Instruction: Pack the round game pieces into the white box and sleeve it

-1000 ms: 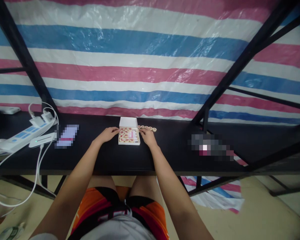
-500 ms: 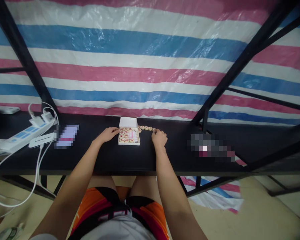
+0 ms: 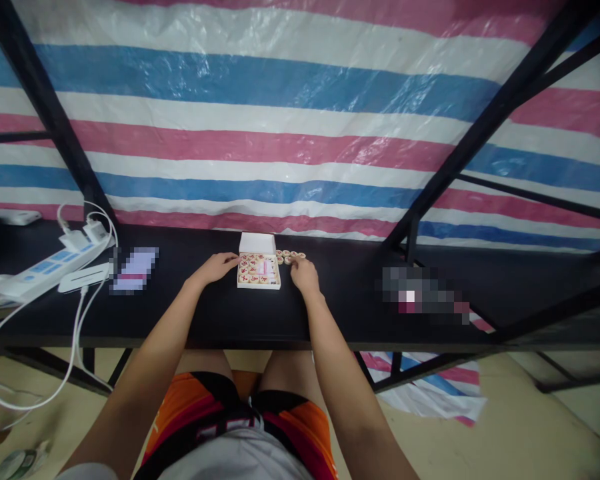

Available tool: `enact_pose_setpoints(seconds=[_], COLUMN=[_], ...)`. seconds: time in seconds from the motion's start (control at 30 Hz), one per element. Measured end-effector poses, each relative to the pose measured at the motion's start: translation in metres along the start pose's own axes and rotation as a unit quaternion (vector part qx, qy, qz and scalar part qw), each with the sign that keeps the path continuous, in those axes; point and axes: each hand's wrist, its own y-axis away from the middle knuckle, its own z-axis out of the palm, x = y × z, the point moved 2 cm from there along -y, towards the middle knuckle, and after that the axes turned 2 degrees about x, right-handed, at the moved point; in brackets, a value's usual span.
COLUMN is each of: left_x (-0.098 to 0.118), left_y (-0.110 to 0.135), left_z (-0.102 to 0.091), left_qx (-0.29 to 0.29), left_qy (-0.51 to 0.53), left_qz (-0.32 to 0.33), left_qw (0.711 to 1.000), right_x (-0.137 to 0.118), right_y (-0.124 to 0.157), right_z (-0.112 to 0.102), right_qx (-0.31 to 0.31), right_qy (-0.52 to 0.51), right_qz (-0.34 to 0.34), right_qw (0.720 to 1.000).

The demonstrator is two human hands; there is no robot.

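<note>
A small white box (image 3: 259,283) of round wooden game pieces with red marks sits on the black table (image 3: 260,320), its white lid (image 3: 257,242) lying just behind it. A short row of loose round pieces (image 3: 286,255) lies to the right of the lid. My left hand (image 3: 214,268) rests on the table with its fingers stretched out, fingertips against the box's left edge. My right hand (image 3: 304,274) is just right of the box, fingers drawn together at the near end of the loose row, pinching what looks like one round piece.
A white power strip (image 3: 40,273) with plugs and cables lies at the table's left end, beside a blurred-out flat object (image 3: 134,270). Another blurred-out object (image 3: 423,297) lies to the right. Black frame bars (image 3: 455,160) cross in front of a striped tarp.
My right hand went from the box out to the far right end of the loose row, then came back left toward the box. The row now ends shorter. My left hand stayed put.
</note>
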Motion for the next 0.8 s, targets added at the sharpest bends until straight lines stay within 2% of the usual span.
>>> enact_pose_setpoints(seconds=[0.33, 0.43, 0.57, 0.67, 0.8], left_x=[0.003, 0.003, 0.003, 0.002, 0.001], left_y=[0.001, 0.002, 0.001, 0.0, -0.001], left_z=[-0.001, -0.001, -0.001, 0.0, 0.001], left_qx=[-0.003, -0.001, -0.003, -0.001, 0.001], left_qy=[-0.001, 0.0, -0.002, -0.003, -0.001], left_qz=[-0.001, -0.001, 0.002, 0.002, 0.003], left_qw=[1.0, 1.0, 1.0, 1.0, 1.0], right_x=[0.005, 0.002, -0.016, -0.036, -0.057], right_y=[-0.003, -0.003, 0.001, 0.01, 0.024], right_z=[0.005, 0.002, 0.002, 0.004, -0.001], right_qx=[0.013, 0.041, 0.048, 0.007, -0.04], right_qy=[-0.036, -0.049, -0.086, -0.106, -0.13], right_qz=[-0.04, -0.057, -0.168, -0.254, -0.326], right_qw=[0.998, 0.996, 0.981, 0.961, 0.935])
